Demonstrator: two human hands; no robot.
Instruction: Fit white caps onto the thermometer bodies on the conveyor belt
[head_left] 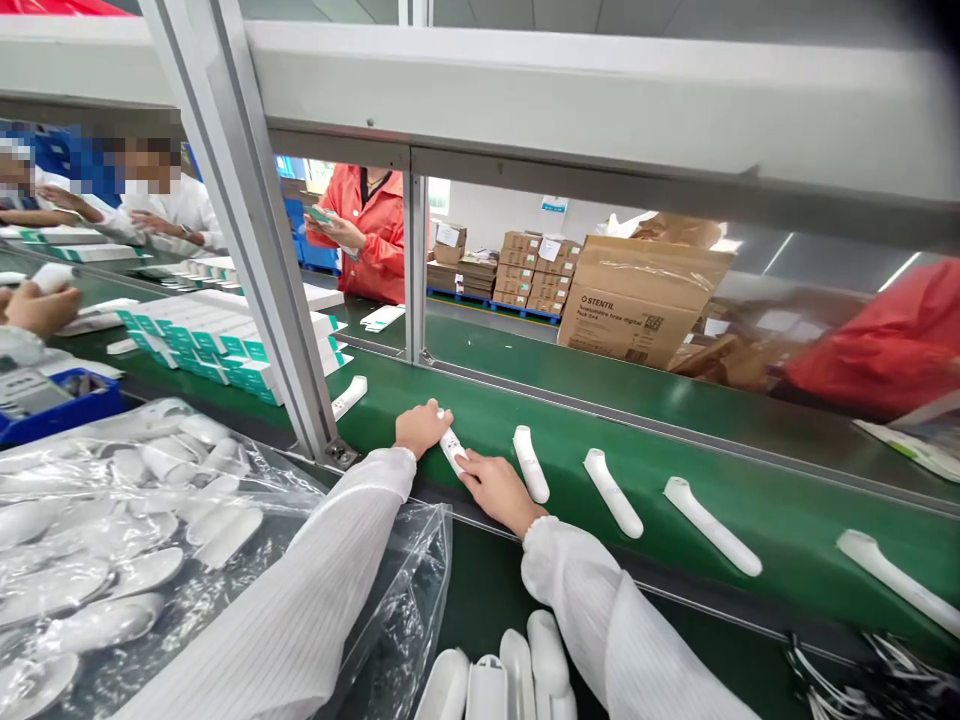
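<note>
A white digital thermometer (452,449) with small markings lies at a slant over the green conveyor belt (480,400), between my two hands. My left hand (422,429) grips its upper end with curled fingers. At the lower end, my right hand (501,490) pinches it between thumb and fingers. To the right along the belt lie several more white thermometers, the nearest thermometer (531,464) just beyond my right hand. Another thermometer (349,398) rests to the left, behind the metal post. White plastic housings (516,668) stand together below my forearms.
A clear plastic bag (247,500) of white shells covers the left front. A metal post (251,220) rises left of my hands. Beyond it sit stacked white-green boxes (202,335) and a blue bin (64,405). Cables (862,675) lie front right. Co-workers stand across the line.
</note>
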